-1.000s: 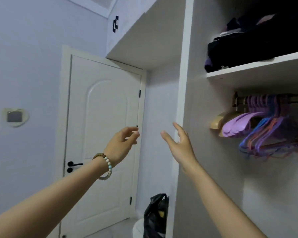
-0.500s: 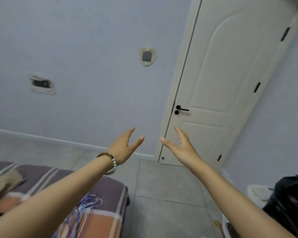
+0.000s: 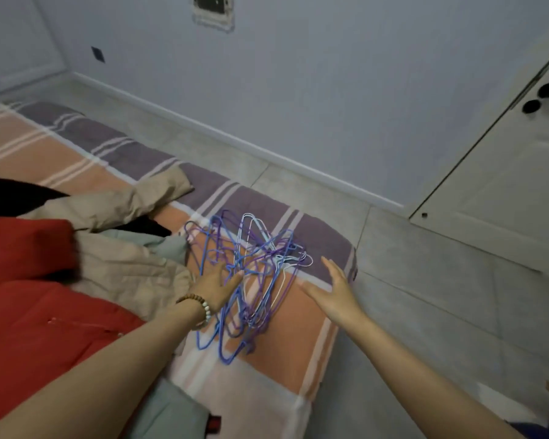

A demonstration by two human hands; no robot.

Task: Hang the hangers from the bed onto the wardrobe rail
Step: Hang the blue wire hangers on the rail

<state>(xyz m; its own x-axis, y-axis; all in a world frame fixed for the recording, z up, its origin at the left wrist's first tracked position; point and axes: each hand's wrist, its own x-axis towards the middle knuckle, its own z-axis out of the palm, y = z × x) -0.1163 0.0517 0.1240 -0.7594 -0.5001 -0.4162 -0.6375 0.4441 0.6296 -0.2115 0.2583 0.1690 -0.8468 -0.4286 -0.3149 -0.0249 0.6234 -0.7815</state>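
A tangled heap of thin wire hangers point(image 3: 251, 277), blue, purple and white, lies on the striped bed point(image 3: 298, 337), close to the corner of the bed that points toward the white door point(image 3: 504, 172). The left hand point(image 3: 217, 285), with a beaded bracelet point(image 3: 197, 307) on its wrist, rests at the left edge of the heap; its fingers point(image 3: 235, 275) are spread loosely and touch the nearest blue wires without closing around any of them. The right hand point(image 3: 335, 288) hovers just beside the right edge of the heap, palm turned inward, fingers straight and released, holding nothing. To the left of the heap, rumpled clothing covers the bed: a beige garment point(image 3: 121, 261) lies nearest the hangers, a red one point(image 3: 35, 296) beyond it. A grey tiled floor point(image 3: 425, 280) runs between the bed and the pale wall point(image 3: 298, 90).
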